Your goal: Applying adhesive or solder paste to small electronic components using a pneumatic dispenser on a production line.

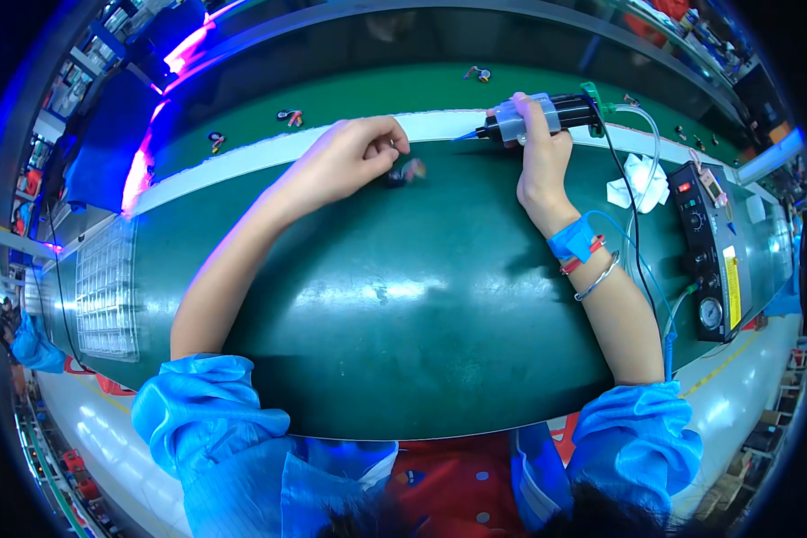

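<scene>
My left hand (348,160) is over the far part of the green table, with thumb and fingers pinched together. Just under its fingertips hangs a small dark round part with coloured wires (409,173), smeared by motion; the wires' grip point is hidden. My right hand (544,161) is wrapped around a glue dispensing syringe (536,117) with a dark barrel. The syringe lies nearly level, its blue needle (464,137) pointing left toward my left hand. A green cap and a clear air hose (647,125) are at its back end.
Several small wired parts (290,117) lie on the green strip (368,97) beyond the white edge. Right are a crumpled white tissue (639,184) and a black dispenser box (707,242) with a gauge. A clear compartment tray (108,291) lies left. A blue cord runs from my right wristband (572,240).
</scene>
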A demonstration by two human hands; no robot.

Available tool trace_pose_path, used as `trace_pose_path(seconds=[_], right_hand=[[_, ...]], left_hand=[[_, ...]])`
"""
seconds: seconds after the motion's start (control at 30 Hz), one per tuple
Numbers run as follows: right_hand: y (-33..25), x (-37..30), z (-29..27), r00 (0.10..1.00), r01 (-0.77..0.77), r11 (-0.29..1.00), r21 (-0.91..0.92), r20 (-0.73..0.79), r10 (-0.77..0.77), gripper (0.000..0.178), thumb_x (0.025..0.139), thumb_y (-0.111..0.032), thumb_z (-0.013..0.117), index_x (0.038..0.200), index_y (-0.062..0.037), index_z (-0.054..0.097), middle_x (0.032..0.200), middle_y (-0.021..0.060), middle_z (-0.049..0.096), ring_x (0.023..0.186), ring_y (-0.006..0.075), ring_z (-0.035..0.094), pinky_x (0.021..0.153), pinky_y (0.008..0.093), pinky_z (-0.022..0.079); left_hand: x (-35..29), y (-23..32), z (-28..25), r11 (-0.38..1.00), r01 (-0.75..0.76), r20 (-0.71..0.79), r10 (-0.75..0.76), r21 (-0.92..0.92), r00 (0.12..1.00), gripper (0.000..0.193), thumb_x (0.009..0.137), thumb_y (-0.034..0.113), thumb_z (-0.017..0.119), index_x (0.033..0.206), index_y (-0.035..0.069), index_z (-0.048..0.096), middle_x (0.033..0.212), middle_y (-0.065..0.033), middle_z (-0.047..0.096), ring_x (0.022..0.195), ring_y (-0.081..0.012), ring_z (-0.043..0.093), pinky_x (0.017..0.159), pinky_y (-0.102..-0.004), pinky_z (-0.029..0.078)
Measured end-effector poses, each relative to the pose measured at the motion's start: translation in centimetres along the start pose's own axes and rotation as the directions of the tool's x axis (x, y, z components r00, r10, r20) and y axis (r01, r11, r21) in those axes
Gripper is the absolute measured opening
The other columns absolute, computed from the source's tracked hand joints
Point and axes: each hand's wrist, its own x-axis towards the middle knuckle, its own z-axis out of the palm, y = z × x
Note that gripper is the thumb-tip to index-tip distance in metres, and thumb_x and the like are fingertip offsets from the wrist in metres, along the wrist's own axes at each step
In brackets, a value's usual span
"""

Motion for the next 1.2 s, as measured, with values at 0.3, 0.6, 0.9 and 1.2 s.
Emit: trace_pose_path(seconds=[0.3,0.6,0.9,1.2], right_hand=[[0.1,0.2,0.1,0.994,0.017,0.999,0.034,-0.105,-0.014,0.02,0.075,-0.024,0.058,0.083,-0.0059,0.054,0.075,0.0089,0.063,0.066,0.0112,0.056,0.053,0.0222,0.038],[-0.3,-0.7,0.2,0.97,-0.036,0.988,-0.152,0.233,0.071,0.023,0.074,-0.022,0.059,0.086,-0.0036,0.055,0.076,0.0092,0.062,0.07,0.0134,0.059,0.056,0.0214,0.04],[0.0,-0.8,0.2,0.93,0.001,0.985,-0.175,0.362,0.063,0.031,0.075,-0.023,0.061,0.095,-0.0015,0.052,0.081,0.012,0.061,0.078,0.0176,0.061,0.068,0.0242,0.044],[0.0,-0.8,0.2,0.933,0.004,0.979,-0.203,0.354,0.07,0.033,0.073,-0.025,0.063,0.095,-0.0021,0.053,0.082,0.01,0.061,0.079,0.0175,0.06,0.071,0.0251,0.043]], left_hand=[[-2.1,2.8,2.1,0.941,-0.004,-0.143,0.056,0.339,0.988,0.023,0.072,0.025,0.061,0.075,0.003,0.052,0.07,-0.0106,0.052,0.067,-0.0262,0.053,0.059,-0.0353,0.041],[-1.5,2.1,2.6,0.976,0.01,-0.106,0.013,0.218,0.994,0.01,0.071,0.011,0.059,0.075,0.003,0.056,0.075,-0.0089,0.052,0.072,-0.0243,0.054,0.064,-0.034,0.042],[-1.5,1.6,2.8,0.96,-0.102,-0.116,0.136,0.261,0.984,0.007,0.069,0.01,0.06,0.073,0.005,0.056,0.076,-0.0077,0.052,0.072,-0.0262,0.052,0.065,-0.0346,0.041],[-1.5,1.5,2.7,0.947,-0.115,-0.098,0.151,0.301,0.984,0.006,0.069,0.009,0.06,0.073,0.006,0.057,0.076,-0.0074,0.052,0.071,-0.0247,0.052,0.067,-0.0342,0.04]])
